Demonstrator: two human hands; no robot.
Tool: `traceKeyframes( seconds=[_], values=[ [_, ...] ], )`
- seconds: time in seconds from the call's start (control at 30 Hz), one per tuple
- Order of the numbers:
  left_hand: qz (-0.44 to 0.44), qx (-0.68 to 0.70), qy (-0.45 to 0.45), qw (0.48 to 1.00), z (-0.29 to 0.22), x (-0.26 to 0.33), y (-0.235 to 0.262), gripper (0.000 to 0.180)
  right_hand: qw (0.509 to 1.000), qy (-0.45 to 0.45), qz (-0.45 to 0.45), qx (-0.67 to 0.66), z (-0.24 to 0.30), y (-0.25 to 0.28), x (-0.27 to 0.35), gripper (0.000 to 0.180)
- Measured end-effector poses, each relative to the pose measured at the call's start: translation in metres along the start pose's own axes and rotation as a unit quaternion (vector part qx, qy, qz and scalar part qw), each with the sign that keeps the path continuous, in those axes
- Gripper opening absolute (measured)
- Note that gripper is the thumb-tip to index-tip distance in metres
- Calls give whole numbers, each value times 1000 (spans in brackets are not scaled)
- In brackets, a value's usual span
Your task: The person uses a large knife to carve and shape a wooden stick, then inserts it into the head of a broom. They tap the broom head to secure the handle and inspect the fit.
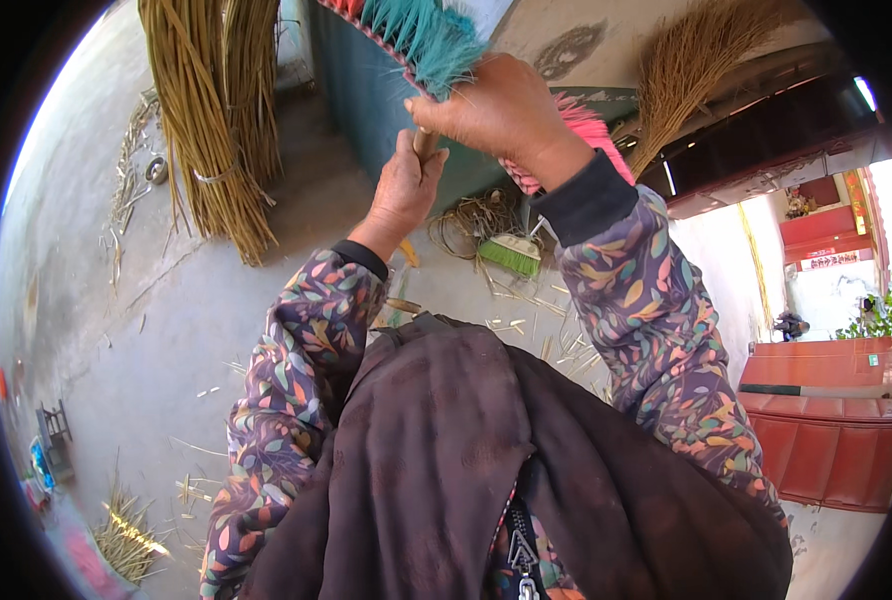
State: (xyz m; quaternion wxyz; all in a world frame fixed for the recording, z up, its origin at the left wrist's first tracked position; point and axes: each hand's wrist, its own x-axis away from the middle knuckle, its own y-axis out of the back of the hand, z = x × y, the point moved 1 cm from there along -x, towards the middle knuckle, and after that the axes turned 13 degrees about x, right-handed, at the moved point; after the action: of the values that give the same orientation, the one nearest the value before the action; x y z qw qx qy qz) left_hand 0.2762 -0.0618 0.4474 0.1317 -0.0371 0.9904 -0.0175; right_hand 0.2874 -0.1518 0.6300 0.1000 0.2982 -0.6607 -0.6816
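Observation:
My left hand (404,190) is closed around a short length of light-brown wooden stick (425,144), whose ends are hidden by my hands. Just above it and to its right, my right hand (511,108) has its fingers closed on a strip fringed with bristly, feather-like fibres. The teal part of this fringed strip (428,45) runs up past the top edge, along a red-and-white patterned band. A pink fringed part (594,135) hangs behind my right wrist. My right hand covers where the strip meets the stick.
Bundled long stalks (211,120) stand at the upper left. A twig broom (701,70) leans at the upper right, beyond a green-topped brush (511,254) on the floor. Cut straw bits lie scattered about the concrete floor (166,330). Red furniture (828,450) stands at the right.

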Motion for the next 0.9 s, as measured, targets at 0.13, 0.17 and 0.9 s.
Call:
traceKeyframes(
  seconds=[0.13,0.17,0.9],
  values=[
    [-20,10,-88,996,-14,5,12,30,995,58,-86,-5,10,12,1,34],
    [-12,12,-101,995,-36,-2,19,29,993,69,-90,13,14,32,-2,34],
    [-32,56,-113,992,51,3,34,47,998,6,-48,-50,36,-29,-13,29]
  ],
)
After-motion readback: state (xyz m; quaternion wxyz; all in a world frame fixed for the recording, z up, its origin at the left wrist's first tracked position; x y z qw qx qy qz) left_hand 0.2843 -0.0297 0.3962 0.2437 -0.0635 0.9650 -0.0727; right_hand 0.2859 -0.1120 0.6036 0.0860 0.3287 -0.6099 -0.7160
